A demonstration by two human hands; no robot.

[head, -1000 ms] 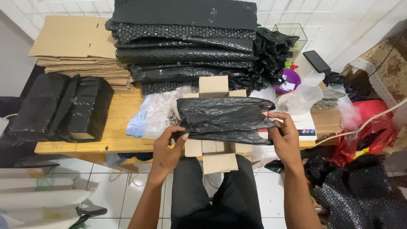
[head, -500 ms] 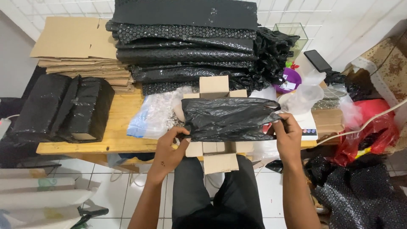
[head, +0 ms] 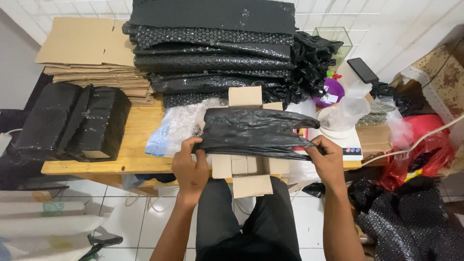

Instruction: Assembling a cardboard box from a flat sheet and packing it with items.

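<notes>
A black plastic bag is stretched flat between both hands over a small open cardboard box at the near edge of a wooden table. My left hand pinches the bag's left edge. Its right edge is gripped by my right hand. The box's flaps stand out on all sides; the bag hides its inside.
A stack of black bubble wrap fills the table's back. Flat cardboard sheets lie at back left, with black wrapped parcels in front. A clear bubble bag, purple tub, phone and red bag are nearby.
Both hands have lifted the bag slightly and pulled it tighter; my left hand moved right and up along the bag's edge, and the bag now sits higher over the box.
</notes>
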